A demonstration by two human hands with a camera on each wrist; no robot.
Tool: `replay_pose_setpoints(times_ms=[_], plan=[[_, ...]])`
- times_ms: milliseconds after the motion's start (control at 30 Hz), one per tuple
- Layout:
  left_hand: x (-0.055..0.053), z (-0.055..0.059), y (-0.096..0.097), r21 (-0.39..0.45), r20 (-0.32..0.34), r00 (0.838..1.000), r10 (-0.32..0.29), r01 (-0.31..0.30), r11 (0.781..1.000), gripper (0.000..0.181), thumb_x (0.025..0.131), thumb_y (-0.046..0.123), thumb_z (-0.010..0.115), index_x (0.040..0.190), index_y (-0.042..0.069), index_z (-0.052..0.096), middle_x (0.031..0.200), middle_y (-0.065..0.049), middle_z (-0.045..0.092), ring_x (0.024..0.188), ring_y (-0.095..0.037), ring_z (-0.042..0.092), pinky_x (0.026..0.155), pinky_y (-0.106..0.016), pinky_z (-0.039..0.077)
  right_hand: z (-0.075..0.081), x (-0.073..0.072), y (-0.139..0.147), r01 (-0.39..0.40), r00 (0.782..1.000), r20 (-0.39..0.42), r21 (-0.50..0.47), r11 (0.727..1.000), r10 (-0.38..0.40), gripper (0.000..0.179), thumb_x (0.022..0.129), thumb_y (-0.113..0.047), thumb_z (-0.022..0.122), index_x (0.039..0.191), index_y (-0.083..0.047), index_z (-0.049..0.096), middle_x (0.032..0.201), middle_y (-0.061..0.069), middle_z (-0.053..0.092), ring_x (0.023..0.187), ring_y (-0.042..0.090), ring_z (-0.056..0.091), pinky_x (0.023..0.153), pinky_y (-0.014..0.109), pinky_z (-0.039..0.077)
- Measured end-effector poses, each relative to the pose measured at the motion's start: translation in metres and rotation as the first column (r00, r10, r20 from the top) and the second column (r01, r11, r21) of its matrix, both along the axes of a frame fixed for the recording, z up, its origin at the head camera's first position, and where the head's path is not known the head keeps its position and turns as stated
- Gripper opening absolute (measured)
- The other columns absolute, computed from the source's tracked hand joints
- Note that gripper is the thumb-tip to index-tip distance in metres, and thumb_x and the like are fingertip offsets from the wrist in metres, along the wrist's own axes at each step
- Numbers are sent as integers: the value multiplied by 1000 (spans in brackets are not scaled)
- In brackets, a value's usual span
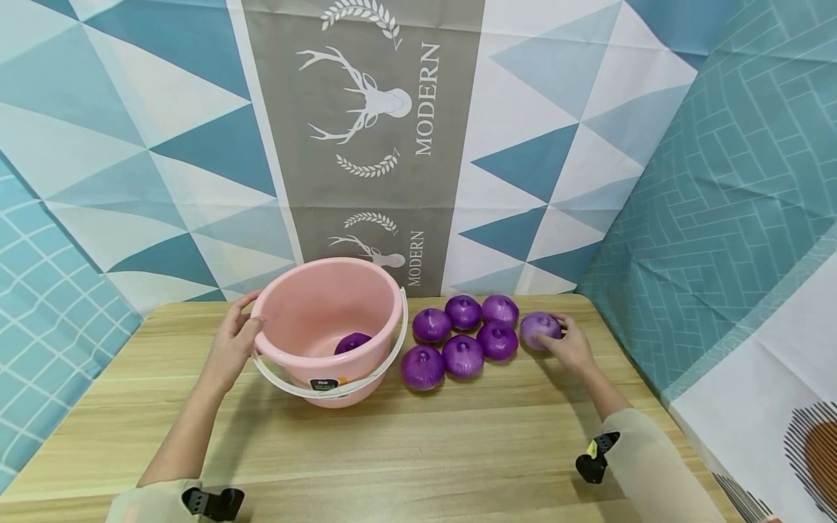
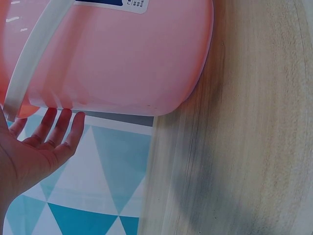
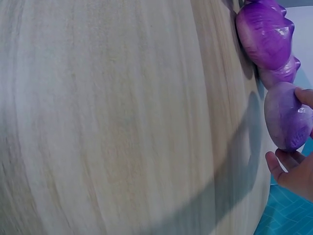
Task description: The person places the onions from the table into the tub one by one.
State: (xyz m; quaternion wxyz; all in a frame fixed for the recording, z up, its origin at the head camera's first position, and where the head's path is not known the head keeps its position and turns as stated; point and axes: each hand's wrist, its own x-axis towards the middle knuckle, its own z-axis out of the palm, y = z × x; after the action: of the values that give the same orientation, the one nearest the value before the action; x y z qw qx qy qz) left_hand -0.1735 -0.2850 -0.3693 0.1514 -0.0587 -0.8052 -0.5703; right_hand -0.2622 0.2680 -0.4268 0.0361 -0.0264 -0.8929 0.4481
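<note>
L hand gripping pink bucket rim, fingers half-bent, R hand fingers part-open, pinching purp. onion

The head camera faces forward and down; nearer, wrist views share its pink plastic bucket (left), round purple onions (right).

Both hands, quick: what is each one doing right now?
Left hand: holding the pink bucket at one side.
Right hand: holding a purple onion between thumb and fingers.
</note>
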Motion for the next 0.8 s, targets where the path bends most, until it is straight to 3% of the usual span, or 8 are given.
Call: replay_pose_setpoints(times_ms=[800], plan=[[1, 2, 1, -28, 12, 1000, 18, -18, 999, 49, 99, 21, 42, 144, 7, 28, 98, 18, 53, 74, -1, 60, 59, -19, 54, 17, 4, 5, -3, 1000, -11, 51, 999, 3, 72, 86, -29, 67, 141, 0, 32, 136, 30, 38, 118, 43, 45, 97, 52, 44]])
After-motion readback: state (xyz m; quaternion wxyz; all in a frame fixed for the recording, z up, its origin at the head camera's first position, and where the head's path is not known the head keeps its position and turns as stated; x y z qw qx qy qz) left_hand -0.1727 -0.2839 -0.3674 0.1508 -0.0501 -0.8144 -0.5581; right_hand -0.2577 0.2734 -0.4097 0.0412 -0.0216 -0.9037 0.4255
